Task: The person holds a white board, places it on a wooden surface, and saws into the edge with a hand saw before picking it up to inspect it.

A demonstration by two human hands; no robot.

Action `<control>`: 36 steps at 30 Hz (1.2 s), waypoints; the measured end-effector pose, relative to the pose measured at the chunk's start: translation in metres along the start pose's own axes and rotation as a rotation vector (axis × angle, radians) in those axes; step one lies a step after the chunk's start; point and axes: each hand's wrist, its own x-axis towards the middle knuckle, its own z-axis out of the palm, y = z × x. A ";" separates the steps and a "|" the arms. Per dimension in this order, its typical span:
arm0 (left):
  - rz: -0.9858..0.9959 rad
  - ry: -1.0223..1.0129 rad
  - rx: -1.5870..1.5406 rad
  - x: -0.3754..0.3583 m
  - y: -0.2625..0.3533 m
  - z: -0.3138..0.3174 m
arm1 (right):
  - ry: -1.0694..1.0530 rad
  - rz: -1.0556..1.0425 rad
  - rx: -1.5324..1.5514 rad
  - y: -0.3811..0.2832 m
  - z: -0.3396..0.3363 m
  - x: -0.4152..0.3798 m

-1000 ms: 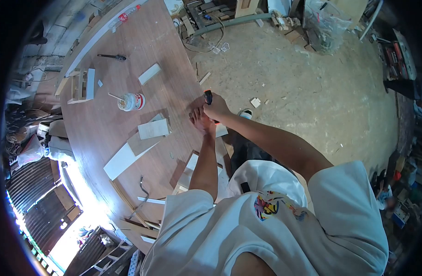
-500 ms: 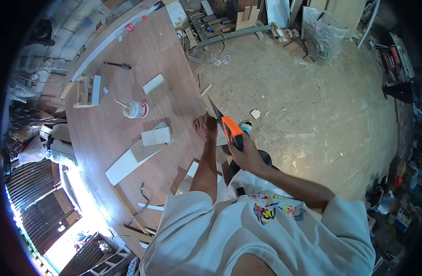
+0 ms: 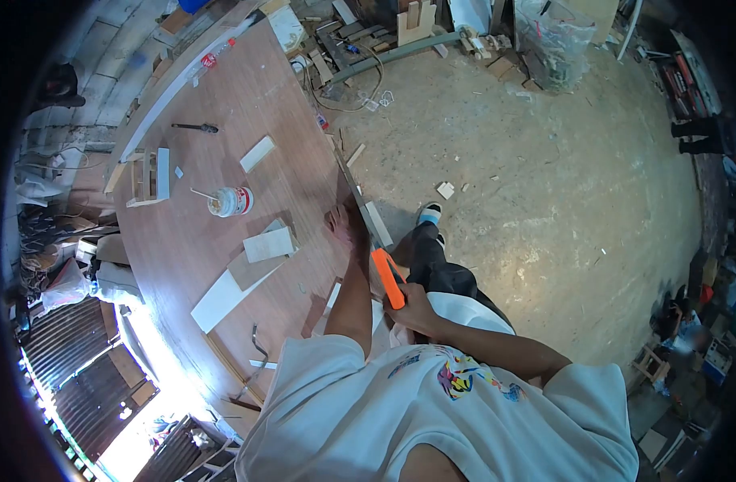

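My right hand (image 3: 413,310) is wrapped around the orange handle of a handsaw (image 3: 388,278). The saw's long blade runs forward beside the table edge, and a white strip of wood (image 3: 377,224) shows just right of it, over the floor. Left of the blade, my left hand (image 3: 346,230) presses down at the table's edge with its fingers apart. What lies under that palm is hidden. On the table near it, a small white board (image 3: 270,245) rests across other pieces, with a longer white wedge-shaped board (image 3: 222,298) beside them.
The brown table (image 3: 291,185) carries an open jar (image 3: 230,202) with a stick in it, a white block (image 3: 258,154), a dark tool (image 3: 195,128), a small wooden frame (image 3: 151,177) and a bottle (image 3: 216,55). Wood scraps (image 3: 446,190) lie on the concrete floor (image 3: 544,193).
My right hand has drawn back toward my body, and the saw blade has swung down along the table edge. My left hand has shifted slightly left in view, its fingers more spread.
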 end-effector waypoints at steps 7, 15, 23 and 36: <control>-0.124 -0.125 -0.081 0.006 0.013 -0.016 | 0.159 -0.310 0.100 0.022 -0.005 -0.004; -0.086 -0.091 -0.107 0.009 0.011 -0.028 | 0.323 -0.356 0.035 -0.022 -0.078 -0.001; -0.200 -0.205 -0.174 0.014 0.007 -0.041 | 0.489 -0.171 -0.174 0.007 -0.141 -0.003; -0.387 -0.348 -0.271 -0.011 0.025 -0.076 | 0.362 -0.042 -0.029 0.000 -0.093 -0.006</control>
